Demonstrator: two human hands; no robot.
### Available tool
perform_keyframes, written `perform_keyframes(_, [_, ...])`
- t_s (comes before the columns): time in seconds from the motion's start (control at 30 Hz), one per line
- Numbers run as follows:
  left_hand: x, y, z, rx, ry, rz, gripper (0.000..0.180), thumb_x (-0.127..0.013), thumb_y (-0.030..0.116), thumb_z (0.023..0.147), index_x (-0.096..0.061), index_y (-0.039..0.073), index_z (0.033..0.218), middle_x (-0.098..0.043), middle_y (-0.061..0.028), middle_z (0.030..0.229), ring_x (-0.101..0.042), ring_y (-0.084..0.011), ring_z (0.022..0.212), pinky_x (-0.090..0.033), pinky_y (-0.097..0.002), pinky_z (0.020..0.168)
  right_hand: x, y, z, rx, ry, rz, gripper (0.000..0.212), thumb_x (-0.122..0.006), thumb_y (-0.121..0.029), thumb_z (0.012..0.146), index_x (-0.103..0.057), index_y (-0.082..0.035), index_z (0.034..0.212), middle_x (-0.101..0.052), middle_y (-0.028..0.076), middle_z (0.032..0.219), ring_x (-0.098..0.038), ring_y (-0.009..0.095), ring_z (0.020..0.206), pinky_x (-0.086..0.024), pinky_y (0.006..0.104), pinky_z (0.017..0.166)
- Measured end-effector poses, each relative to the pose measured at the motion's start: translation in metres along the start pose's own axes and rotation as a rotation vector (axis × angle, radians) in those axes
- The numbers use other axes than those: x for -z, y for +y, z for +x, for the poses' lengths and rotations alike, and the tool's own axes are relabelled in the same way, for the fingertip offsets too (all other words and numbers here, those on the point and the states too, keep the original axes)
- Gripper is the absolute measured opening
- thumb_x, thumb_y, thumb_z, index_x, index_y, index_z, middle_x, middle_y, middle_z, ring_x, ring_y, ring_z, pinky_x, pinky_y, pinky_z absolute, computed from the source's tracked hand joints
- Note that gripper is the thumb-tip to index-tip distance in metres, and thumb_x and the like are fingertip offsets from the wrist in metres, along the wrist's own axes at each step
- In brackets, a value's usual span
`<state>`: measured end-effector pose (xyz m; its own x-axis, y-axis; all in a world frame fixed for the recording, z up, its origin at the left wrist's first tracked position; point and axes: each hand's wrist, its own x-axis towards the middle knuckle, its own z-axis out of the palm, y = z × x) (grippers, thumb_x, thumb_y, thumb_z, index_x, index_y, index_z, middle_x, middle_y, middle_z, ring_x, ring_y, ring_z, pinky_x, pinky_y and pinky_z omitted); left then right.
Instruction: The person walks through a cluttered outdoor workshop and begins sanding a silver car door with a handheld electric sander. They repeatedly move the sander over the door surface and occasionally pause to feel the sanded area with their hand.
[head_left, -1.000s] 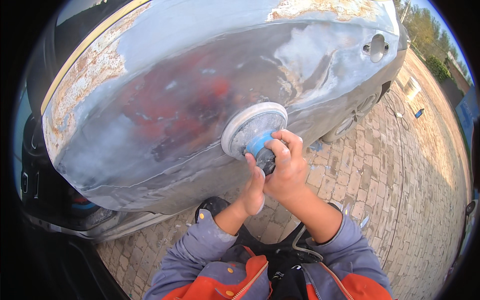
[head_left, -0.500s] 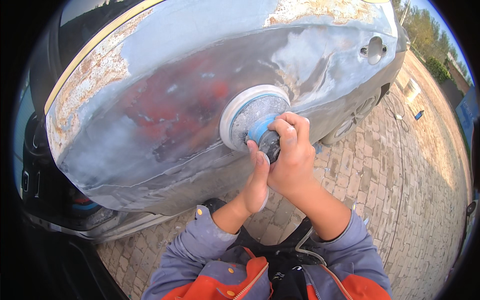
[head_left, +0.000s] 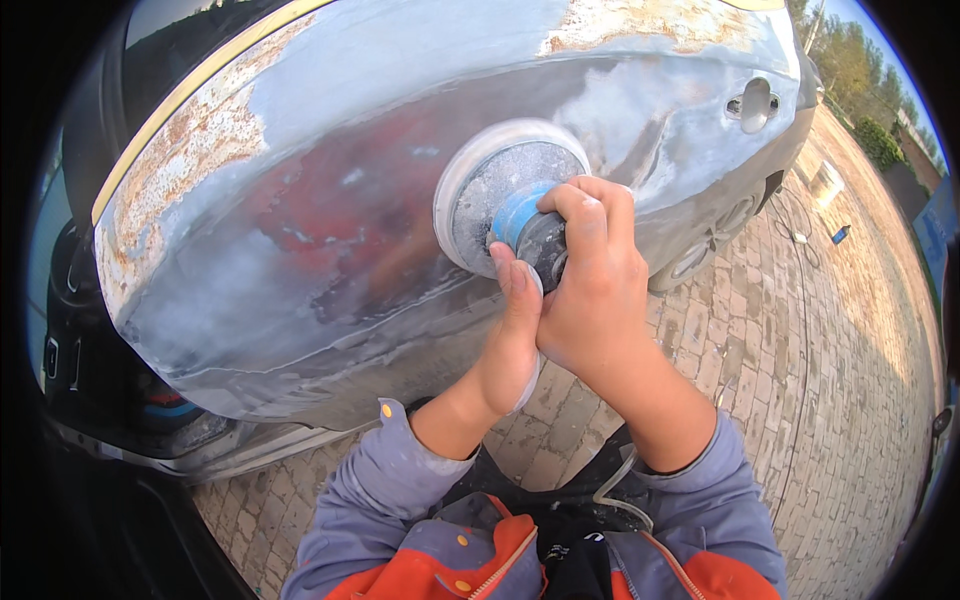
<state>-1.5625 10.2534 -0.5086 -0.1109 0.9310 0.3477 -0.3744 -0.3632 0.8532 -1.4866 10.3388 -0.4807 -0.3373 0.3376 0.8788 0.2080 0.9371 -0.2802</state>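
A round disc sander point(head_left: 480, 195) with a dusty grey head, a blue collar and a black end lies against the car door point(head_left: 370, 130). My right hand point(head_left: 590, 260) is closed round the black end from the right, fingers curled over its top. From below, my left hand point(head_left: 512, 345) grips the same sander, its thumb pressed up beside the blue collar; its other fingers are mostly hidden. The door is patchy: grey and pale blue filler, a reddish area left of the sander, and rusty bare spots along the upper edge.
The door stands open at the left, beside the dark door opening point(head_left: 90, 350). A door handle point(head_left: 753, 105) and a wheel point(head_left: 705, 245) are to the right. Brick paving point(head_left: 740, 340) lies below, with a cable, a small blue item point(head_left: 840, 234) and a whitish container point(head_left: 826, 184).
Both hands have shifted the sander upward across the door, and it now leans more squarely on the panel. My grip looks the same.
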Motion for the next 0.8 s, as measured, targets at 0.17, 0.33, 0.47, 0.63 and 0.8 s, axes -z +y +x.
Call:
perform_keyframes(0.17, [0.013, -0.024, -0.017, 0.021, -0.026, 0.001, 0.094, -0.011, 0.066, 0.116, -0.027, -0.012, 0.167, -0.038, -0.0199, 0.171, -0.038, -0.0297, 0.16, -0.031, -0.0411, 0.131, -0.008, 0.001, -0.027, -0.003, 0.013, 0.003, 0.058, -0.095, -0.022, 0.08, -0.059, -0.005, 0.122, -0.062, 0.02, 0.118, -0.069, 0.037, 0.095, -0.059, 0.0423, 0.07])
perform_keyframes(0.33, [0.028, -0.048, -0.031, -0.019, -0.049, 0.075, 0.089, -0.012, 0.063, 0.117, -0.023, -0.008, 0.169, -0.034, -0.018, 0.174, -0.035, -0.0291, 0.161, -0.027, -0.0414, 0.132, -0.019, 0.009, -0.049, 0.027, 0.059, -0.01, 0.059, -0.095, -0.02, 0.076, -0.061, -0.006, 0.122, -0.063, 0.019, 0.119, -0.07, 0.035, 0.093, -0.058, 0.0401, 0.064])
perform_keyframes(0.47, [0.045, -0.067, -0.038, -0.056, -0.153, 0.107, 0.085, -0.01, 0.062, 0.117, -0.012, -0.002, 0.174, -0.026, -0.0147, 0.179, -0.029, -0.0269, 0.164, -0.023, -0.0421, 0.135, -0.027, 0.013, -0.065, 0.043, 0.097, -0.014, 0.06, -0.093, -0.017, 0.071, -0.063, -0.008, 0.122, -0.063, 0.016, 0.121, -0.071, 0.033, 0.09, -0.057, 0.0373, 0.055])
perform_keyframes(0.63, [0.06, -0.095, -0.05, -0.054, -0.172, 0.129, 0.086, -0.009, 0.062, 0.117, -0.011, -0.003, 0.174, -0.026, -0.017, 0.179, -0.027, -0.0277, 0.165, -0.019, -0.0431, 0.136, -0.033, 0.018, -0.088, 0.039, 0.085, -0.004, 0.06, -0.091, -0.015, 0.07, -0.062, -0.008, 0.122, -0.063, 0.016, 0.122, -0.072, 0.035, 0.093, -0.058, 0.0382, 0.055])
perform_keyframes(0.8, [0.069, -0.121, -0.066, -0.031, -0.06, 0.123, 0.088, -0.017, 0.063, 0.117, -0.031, -0.008, 0.167, -0.041, -0.0189, 0.17, -0.037, -0.0309, 0.16, -0.028, -0.0418, 0.131, -0.041, 0.022, -0.108, 0.034, 0.076, 0.007, 0.061, -0.09, -0.015, 0.069, -0.062, -0.01, 0.122, -0.063, 0.016, 0.122, -0.072, 0.036, 0.094, -0.059, 0.0391, 0.056])
